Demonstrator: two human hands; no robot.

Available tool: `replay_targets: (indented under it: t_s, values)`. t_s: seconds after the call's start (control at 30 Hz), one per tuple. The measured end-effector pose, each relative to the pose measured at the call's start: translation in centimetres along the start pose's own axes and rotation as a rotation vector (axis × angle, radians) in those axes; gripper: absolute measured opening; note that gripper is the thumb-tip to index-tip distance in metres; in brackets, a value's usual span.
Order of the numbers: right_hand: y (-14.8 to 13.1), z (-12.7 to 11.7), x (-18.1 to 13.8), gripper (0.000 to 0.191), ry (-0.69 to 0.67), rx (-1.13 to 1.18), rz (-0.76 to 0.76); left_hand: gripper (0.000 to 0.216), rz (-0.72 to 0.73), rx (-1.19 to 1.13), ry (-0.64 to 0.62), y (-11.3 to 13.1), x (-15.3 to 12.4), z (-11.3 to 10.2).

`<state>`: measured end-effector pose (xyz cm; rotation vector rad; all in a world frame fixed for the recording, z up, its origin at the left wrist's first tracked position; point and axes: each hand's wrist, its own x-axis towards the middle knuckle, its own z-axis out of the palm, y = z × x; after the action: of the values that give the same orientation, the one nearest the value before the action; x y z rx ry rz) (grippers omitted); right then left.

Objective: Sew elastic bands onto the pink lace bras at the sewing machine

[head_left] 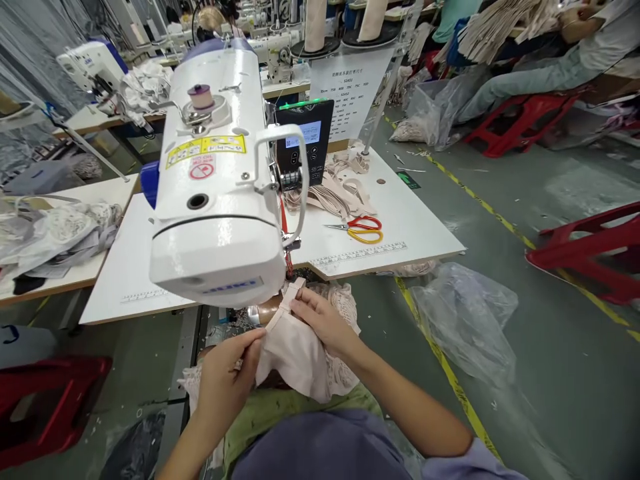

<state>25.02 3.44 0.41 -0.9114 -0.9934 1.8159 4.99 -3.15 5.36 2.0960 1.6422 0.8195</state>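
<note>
A beige bra (pixel 295 350) with lacy edges hangs between my hands over my lap. My left hand (pixel 227 373) pinches its edge band at the left side. Higher up, close to the needle area, my right hand (pixel 325 323) grips the same band, thumb on top. The band's upper end reaches the foot of the white sewing machine (pixel 220 193), whose head hides part of the sewing spot. More lace fabric (pixel 345 303) bunches behind my right hand.
On the white table (pixel 415 220) lie scissors (pixel 367 229) with red and yellow handles and a pile of beige straps (pixel 335 193). A control panel (pixel 306 143) stands behind the machine. Plastic bags (pixel 465 313) and red stools (pixel 590 247) are on the floor.
</note>
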Motion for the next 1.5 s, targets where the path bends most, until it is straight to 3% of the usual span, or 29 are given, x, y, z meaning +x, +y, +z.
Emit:
replay_targets:
  t_s: [0.1, 0.17, 0.27, 0.33, 0.4, 0.53, 0.83, 0.9, 0.97, 1.03, 1.1, 1.17, 1.23, 1.37, 1.43, 1.5]
  values:
    - [0.7, -0.1, -1.2, 0.028, -0.017, -0.028, -0.005, 0.023, -0.021, 0.01, -0.036, 0.3, -0.3, -0.1]
    - [1.1, -0.1, -2.4, 0.023, -0.046, -0.159, -0.096, 0.033, 0.018, 0.065, -0.092, 0.7, -0.3, 0.1]
    - [1.3, -0.1, -4.3, 0.01, -0.136, -0.517, -0.518, 0.027, 0.198, 0.239, -0.176, 0.9, -0.3, 0.7]
    - [1.5, 0.0, -5.4, 0.012, -0.178, -0.714, -0.829, 0.009, 0.344, 0.342, -0.146, 0.6, -0.3, 1.1]
    - [1.7, -0.1, -6.0, 0.02, -0.194, -0.812, -1.016, 0.018, 0.451, 0.383, -0.059, 0.2, -0.5, 1.3]
    - [2.2, -0.3, -6.4, 0.028, -0.238, -0.87, -1.1, 0.018, 0.496, 0.35, 0.044, -0.2, -0.9, 1.2]
    - [2.3, 0.6, -6.5, 0.03, -0.251, -0.831, -1.073, 0.02, 0.517, 0.302, 0.06, -0.6, -1.4, 1.2]
    - [2.3, 0.1, -6.2, 0.028, -0.253, -0.831, -1.058, 0.023, 0.521, 0.25, 0.038, -0.7, -1.5, 1.0]
    - [2.8, -1.7, -5.7, 0.023, -0.178, -0.9, -0.974, 0.025, 0.369, 0.071, -0.076, -0.5, -1.8, 0.6]
    - [4.4, -4.8, -5.2, 0.027, -0.004, -1.033, -0.739, 0.027, 0.037, -0.242, -0.29, -0.1, -2.2, 0.1]
    - [7.2, -8.8, -5.2, 0.057, 0.16, -1.142, -0.393, 0.036, -0.347, -0.59, -0.465, 0.1, -2.8, -0.1]
    - [10.8, -12.4, -5.7, 0.071, 0.222, -1.161, -0.208, 0.046, -0.659, -0.894, -0.492, 0.2, -3.5, 0.2]
    - [14.6, -14.9, -6.7, 0.076, 0.359, -1.162, -0.132, 0.048, -0.864, -1.122, -0.424, 0.1, -4.2, 0.8]
    - [20.2, -15.2, -8.8, 0.091, 0.636, -0.917, 0.08, 0.045, -0.958, -1.276, -0.327, -0.2, -5.2, 1.6]
    - [21.4, -14.2, -9.3, 0.086, 0.646, -0.826, 0.181, 0.043, -0.939, -1.278, -0.323, -0.2, -5.5, 1.6]
    - [21.3, -13.5, -9.6, 0.07, 0.571, -0.811, 0.243, 0.039, -0.912, -1.27, -0.321, -0.3, -5.7, 1.5]
